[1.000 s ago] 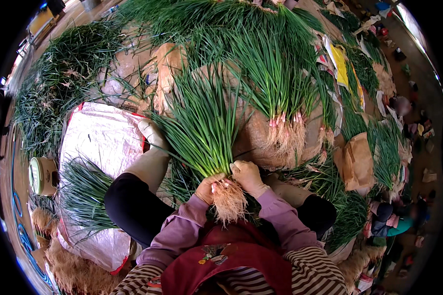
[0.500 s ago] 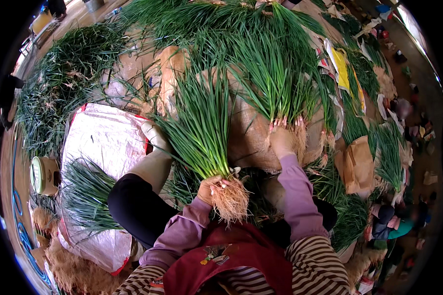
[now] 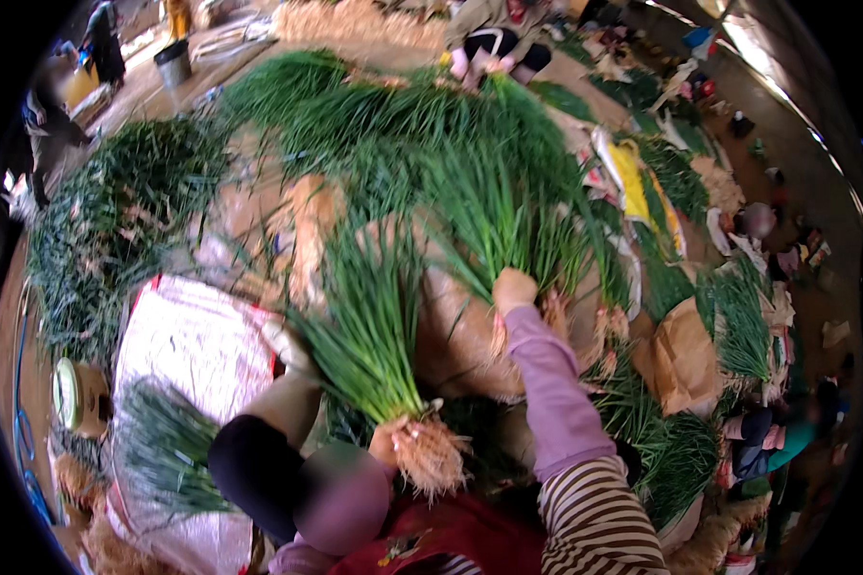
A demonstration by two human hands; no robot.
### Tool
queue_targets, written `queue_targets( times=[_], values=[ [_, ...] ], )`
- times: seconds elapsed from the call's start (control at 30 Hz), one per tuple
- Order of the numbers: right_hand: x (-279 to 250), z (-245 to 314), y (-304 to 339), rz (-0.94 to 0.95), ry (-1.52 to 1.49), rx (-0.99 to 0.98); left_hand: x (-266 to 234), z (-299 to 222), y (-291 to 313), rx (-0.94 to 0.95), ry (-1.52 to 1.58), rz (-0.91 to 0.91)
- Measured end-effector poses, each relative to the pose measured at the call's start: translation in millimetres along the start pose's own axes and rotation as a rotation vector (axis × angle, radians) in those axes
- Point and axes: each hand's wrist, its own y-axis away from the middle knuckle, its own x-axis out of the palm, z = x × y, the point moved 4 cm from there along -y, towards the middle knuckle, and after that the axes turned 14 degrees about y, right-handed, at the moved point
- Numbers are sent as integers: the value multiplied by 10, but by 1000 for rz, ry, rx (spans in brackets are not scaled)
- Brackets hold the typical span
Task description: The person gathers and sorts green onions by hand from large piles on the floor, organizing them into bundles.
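Note:
My left hand is closed round the base of a thick bunch of green onions. Their pale, stringy roots hang toward my lap, and the leaves fan out away from me. Farther out, my right arm is stretched forward, and my right hand is wrapped round the lower stems of more green onions; its fingertips are partly hidden. Beside that hand, several small clusters of green onions lie with their roots toward me on a brown sheet.
A white sack with a green onion bunch lies at my left, near a lidded tub. Leaf heaps spread beyond. A co-worker sits at the far side. Brown paper lies right.
The view has tilted up, showing the co-worker at the far side. My right hand has moved from the roots onto the stems. My left hand still holds its bunch.

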Motion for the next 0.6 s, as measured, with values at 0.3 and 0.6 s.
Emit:
queue_targets(
  times=[0.3, 0.6],
  values=[
    [-344, 343, 1579, 275, -661, -257, 220, 68, -16, 103, -100, -107],
    [-173, 591, 2537, 96, -774, 27, -354, -7, -47, 2, -43, -210]
  ],
)
